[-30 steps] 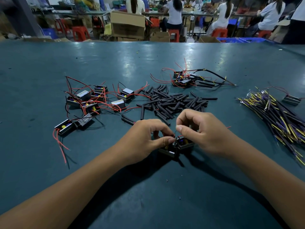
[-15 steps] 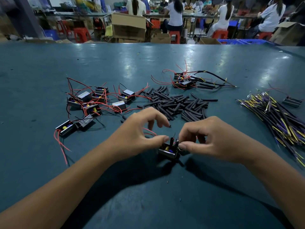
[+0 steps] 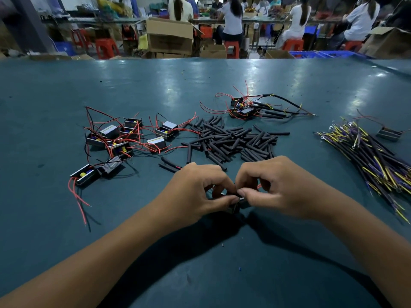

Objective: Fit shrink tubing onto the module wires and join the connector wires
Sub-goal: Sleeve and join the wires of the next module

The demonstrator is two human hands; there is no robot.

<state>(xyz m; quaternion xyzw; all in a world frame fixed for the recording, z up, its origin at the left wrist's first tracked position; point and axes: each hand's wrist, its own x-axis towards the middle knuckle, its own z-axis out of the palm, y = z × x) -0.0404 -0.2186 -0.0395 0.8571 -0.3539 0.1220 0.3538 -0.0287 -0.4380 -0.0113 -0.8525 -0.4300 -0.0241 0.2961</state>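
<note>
A small black module (image 3: 236,205) lies on the green table (image 3: 111,230) between my hands, mostly hidden by my fingers. My left hand (image 3: 195,192) pinches it from the left with curled fingers. My right hand (image 3: 275,187) pinches at its top from the right; whatever sits between thumb and forefinger is too small to make out. A pile of black shrink tubing pieces (image 3: 231,138) lies just beyond my hands. Several modules with red wires (image 3: 124,138) lie at the left. A bundle of yellow and purple connector wires (image 3: 378,156) lies at the right.
A few finished modules with joined wires (image 3: 255,107) lie behind the tubing pile. One single module (image 3: 389,134) sits at the far right. Two loose tubing pieces (image 3: 168,164) lie left of my left hand. Beyond the table's far edge, people sit among cardboard boxes (image 3: 170,36).
My left hand's fingers, spread half a second ago, have curled back onto the module. Both hands have closed in together over it, hiding it more.
</note>
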